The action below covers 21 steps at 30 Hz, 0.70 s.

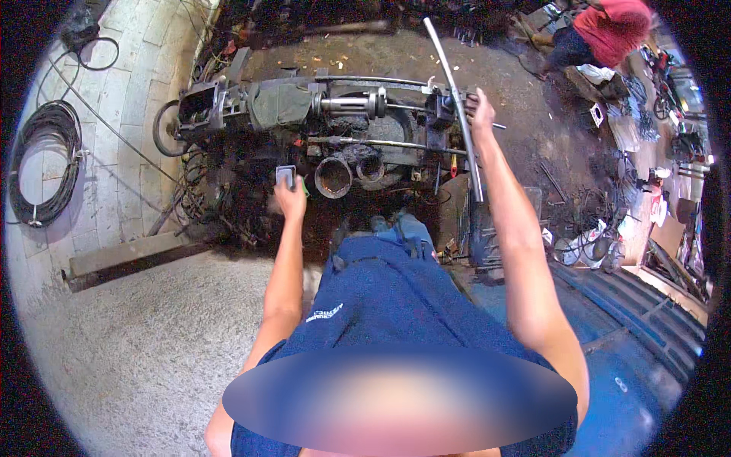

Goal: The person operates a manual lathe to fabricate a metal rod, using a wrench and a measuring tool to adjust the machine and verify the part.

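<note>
A long machine with two parallel rails (358,142) stretches across in front of me, resembling a lathe. At its left front, my left hand (290,201) is closed around the lower end of a small grey rectangular thing (285,174) with a pale rim; its exact kind is unclear. Something green shows beside those fingers. Over the machine's right end slants a long metal bar (451,84). My right hand (481,116) is just right of this bar, fingers apart, near the dark block (439,110) on the rails. Whether they touch the bar cannot be made out.
A dark cloth (282,104) drapes over the machine, left of a shiny cylinder (346,105). Below the rails is a round metal ring (333,177). Coiled black cable (46,164) hangs at the left wall. Another person (609,34) in red bends over at the far right.
</note>
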{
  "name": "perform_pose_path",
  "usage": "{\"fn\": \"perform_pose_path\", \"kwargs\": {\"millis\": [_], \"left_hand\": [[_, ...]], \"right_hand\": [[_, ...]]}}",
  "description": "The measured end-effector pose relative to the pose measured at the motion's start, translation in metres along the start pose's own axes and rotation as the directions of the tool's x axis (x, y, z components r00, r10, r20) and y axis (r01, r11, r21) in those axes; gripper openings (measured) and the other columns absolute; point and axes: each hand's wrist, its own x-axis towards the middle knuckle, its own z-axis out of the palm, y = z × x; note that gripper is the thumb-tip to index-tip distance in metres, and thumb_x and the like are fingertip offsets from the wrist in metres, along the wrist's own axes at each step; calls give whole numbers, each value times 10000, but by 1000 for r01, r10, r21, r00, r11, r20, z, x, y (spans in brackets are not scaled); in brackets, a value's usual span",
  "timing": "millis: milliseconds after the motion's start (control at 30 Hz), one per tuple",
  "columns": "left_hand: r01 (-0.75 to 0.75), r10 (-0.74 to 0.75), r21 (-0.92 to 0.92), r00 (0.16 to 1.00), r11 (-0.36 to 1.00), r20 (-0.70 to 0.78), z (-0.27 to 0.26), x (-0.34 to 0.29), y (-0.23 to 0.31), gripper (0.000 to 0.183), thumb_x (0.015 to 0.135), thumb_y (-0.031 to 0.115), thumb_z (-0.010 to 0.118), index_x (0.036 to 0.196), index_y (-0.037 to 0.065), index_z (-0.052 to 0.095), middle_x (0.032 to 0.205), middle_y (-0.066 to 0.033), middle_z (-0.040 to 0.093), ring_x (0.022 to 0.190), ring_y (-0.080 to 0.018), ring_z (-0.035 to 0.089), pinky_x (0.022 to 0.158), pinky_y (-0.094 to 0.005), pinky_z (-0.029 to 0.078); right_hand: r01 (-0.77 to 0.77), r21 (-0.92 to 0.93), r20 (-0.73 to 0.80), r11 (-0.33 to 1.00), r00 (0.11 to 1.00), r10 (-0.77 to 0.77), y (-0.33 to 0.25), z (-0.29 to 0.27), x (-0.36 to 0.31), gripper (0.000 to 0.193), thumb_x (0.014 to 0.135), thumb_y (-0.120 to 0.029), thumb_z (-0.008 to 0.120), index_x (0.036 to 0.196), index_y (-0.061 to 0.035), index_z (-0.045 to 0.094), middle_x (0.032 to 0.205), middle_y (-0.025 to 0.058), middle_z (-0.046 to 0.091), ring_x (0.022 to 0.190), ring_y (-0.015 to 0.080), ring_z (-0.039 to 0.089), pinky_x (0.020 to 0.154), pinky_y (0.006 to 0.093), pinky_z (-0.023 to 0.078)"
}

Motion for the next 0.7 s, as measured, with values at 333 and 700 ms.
{"fn": "perform_pose_path", "kwargs": {"millis": [333,700], "left_hand": [[-794,800,104,600,599,-27,-8,198,128,316,891,233,547,1125,25,590,1151,-187,568,1122,-351,492,978,-436,364],[-768,677,296,641,568,363,41,239,127,361,928,358,423,1104,131,642,1116,-57,627,1161,-267,478,994,-497,323]], "right_hand": [[440,125,169,889,873,-457,67,-5,67,347,948,-288,443,1093,-18,606,1019,76,616,943,190,581,871,325,451],[200,248,253,948,931,-262,41,35,23,445,935,-257,317,1138,54,561,1117,178,603,1086,250,538,993,356,364]]}}
